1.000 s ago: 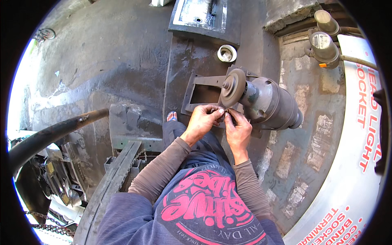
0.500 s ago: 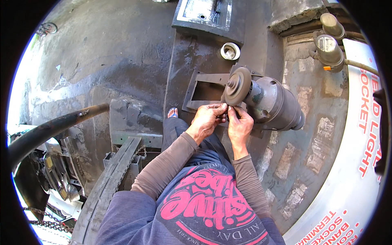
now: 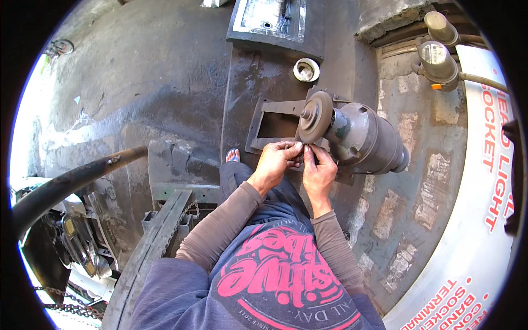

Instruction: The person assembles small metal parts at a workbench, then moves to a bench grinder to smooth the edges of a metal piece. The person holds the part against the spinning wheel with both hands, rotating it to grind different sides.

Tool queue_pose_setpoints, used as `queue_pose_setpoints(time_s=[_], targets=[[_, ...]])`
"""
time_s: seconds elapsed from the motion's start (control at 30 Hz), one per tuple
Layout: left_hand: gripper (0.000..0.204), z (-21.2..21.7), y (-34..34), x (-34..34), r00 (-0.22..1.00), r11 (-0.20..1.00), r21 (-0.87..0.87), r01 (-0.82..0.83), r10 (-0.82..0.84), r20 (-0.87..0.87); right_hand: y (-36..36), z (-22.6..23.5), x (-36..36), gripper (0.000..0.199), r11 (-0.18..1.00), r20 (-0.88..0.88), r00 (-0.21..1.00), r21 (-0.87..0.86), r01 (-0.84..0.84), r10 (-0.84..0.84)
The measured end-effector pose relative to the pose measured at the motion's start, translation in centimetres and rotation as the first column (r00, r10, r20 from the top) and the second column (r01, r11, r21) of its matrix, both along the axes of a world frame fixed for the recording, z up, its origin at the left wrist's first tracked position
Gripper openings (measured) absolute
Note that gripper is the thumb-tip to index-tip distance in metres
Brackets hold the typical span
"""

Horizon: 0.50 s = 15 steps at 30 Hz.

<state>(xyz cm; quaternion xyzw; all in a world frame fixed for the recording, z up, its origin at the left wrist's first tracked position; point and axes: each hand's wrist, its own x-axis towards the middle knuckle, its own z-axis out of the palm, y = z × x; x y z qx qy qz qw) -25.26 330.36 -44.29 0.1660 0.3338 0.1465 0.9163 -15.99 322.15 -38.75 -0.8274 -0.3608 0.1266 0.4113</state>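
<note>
In front of me stands a bench grinder, its grey motor body to the right and its round grinding wheel facing left. Both my hands meet at the wheel's near lower edge. My left hand is closed in a pinch, its fingertips by the wheel rim. Close beside it my right hand pinches too, thumb and finger almost touching the left ones. Whatever lies between the fingertips is too small and covered to make out. A metal frame carries the grinder.
Beyond the grinder sits a round whitish bowl, near a metal sink. Two electric meters hang at the upper right by a white sign. A dark pipe, a long beam and chains lie left.
The view has shifted slightly. My hands stay at the wheel's lower edge, and the right fingers have turned a little closer toward the left ones.
</note>
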Motion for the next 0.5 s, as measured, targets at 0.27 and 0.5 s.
queue_pose_setpoints(time_s=[0.27,0.5], targets=[[0.018,-1.1,-0.3,0.5,0.998,0.993,-0.11,-0.053,0.057,0.038,0.8,0.3,-0.2,0.018,0.998,-0.122,0.991,-0.024,0.055,-0.058],[0.018,2.2,1.4,-1.1,0.968,0.891,0.419,0.175,-0.077,-0.24,-0.1,1.2,0.4,0.015,0.984,0.029,0.995,-0.156,-0.09,0.096]])
